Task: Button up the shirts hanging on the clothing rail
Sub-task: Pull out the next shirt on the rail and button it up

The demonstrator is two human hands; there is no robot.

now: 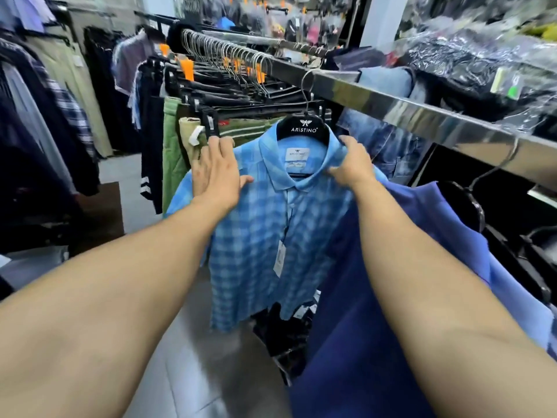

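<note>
Seemingly, two hands meet one checked shirt (265, 236): left hand (217, 173) flat-fingered, right hand (354, 164) pinching collar.

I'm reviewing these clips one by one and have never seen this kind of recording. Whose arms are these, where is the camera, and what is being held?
There is no machine here: a person wears one wide-angle camera on the head, looking forward and down, so both bare arms reach into the single picture. The place looks like a clothes shop. A shiny metal clothing rail runs across the upper right, carrying many wire hangers. From it hangs a light blue checked short-sleeved shirt on a black hanger printed ARISTINO, with a paper price tag dangling at its front. The left hand lies flat with straight fingers on the shirt's shoulder. The right hand has its grip pinched on the collar's edge. A dark blue garment hangs just beside it.
</note>
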